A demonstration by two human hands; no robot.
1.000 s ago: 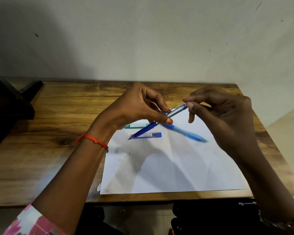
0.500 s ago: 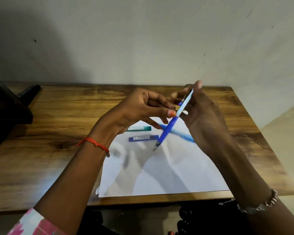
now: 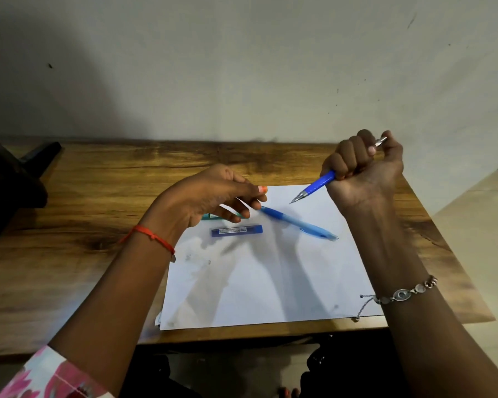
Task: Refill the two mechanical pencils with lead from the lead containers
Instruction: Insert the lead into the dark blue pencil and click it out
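Currently I see the right hand raised over the far right corner of the table, its fingers curled into a fist round the dark blue mechanical pencil. That pencil slants, with its metal tip pointing down and left above the white paper, clear of the sheet. Its silver top end pokes out of the far side of the fist.

The left hand hovers over the paper's far left part, fingers loosely stretched and pointing right, thumb lying along the forefinger. I can make out nothing in its grasp. Its fingertips are at the far end of the light blue mechanical pencil, which lies flat on the paper and runs diagonally toward the near right. I cannot tell whether they touch it.

Just near of that hand the blue lead container lies flat on the sheet, roughly parallel to the table's far edge. The green lead container lies just beyond it, mostly hidden under the left palm.

A red thread circles the left wrist and a silver bracelet the right forearm. A dark object sits at the table's far left.
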